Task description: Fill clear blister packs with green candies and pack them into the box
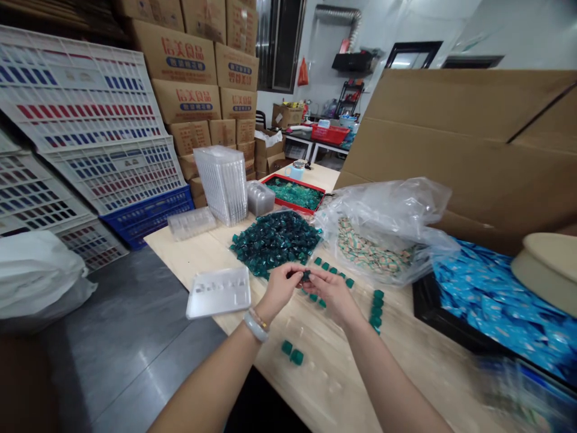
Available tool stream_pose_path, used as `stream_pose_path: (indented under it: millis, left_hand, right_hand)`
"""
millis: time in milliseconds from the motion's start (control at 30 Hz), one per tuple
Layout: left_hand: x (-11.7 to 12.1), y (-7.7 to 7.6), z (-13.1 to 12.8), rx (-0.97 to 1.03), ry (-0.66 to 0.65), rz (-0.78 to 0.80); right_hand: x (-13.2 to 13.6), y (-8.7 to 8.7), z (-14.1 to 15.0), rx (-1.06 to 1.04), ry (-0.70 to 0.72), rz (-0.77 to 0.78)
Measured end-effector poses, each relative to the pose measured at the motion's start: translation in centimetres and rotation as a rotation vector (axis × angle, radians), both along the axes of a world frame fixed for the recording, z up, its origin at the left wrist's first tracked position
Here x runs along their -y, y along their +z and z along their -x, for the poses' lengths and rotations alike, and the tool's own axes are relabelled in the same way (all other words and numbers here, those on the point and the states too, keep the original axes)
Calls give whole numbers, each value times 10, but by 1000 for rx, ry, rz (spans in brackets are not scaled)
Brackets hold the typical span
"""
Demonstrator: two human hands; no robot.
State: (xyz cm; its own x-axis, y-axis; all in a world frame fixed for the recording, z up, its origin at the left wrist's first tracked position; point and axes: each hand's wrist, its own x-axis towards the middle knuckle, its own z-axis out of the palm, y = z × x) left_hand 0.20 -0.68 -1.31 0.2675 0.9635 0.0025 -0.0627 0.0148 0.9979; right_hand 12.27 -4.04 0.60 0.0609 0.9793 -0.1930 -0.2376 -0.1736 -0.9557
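Observation:
My left hand point(282, 287) and my right hand point(331, 291) meet over the wooden table point(408, 367), fingers pinched together on one small green wrapped candy point(306, 275). Just beyond them lies a heap of the same green candies point(274, 240). Loose green candies point(336, 272) sit in a row near my right hand, a short stack of green candies point(376, 307) to its right, and two green candies point(292, 352) close to me. A clear plastic tray point(219, 292) lies left of my left hand.
A clear bag of patterned sweets point(383, 240) lies right of the heap. A black tray of blue packets point(491, 300) stands at the right. Stacked clear trays point(223, 183) and a red tray of green candies point(295, 192) sit further back. Cardboard boxes point(193, 78) and plastic crates point(85, 120) line the left.

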Motion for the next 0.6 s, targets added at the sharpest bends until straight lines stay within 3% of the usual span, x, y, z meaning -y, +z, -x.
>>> stream_pose_path:
  millis: [167, 367, 500, 600]
  left_hand:
    - [0, -3, 4, -19, -6, 10]
    - [-4, 0, -2, -49, -73, -41]
    - [-5, 12, -13, 71, -188, 96]
    - [1, 21, -25, 217, -279, 329]
  right_hand:
    - [0, 2, -2, -7, 63, 51]
    - [-9, -2, -6, 200, 35, 68]
    - [-4, 0, -16, 355, 52, -86]
    - [10, 11, -25, 533, 31, -238]
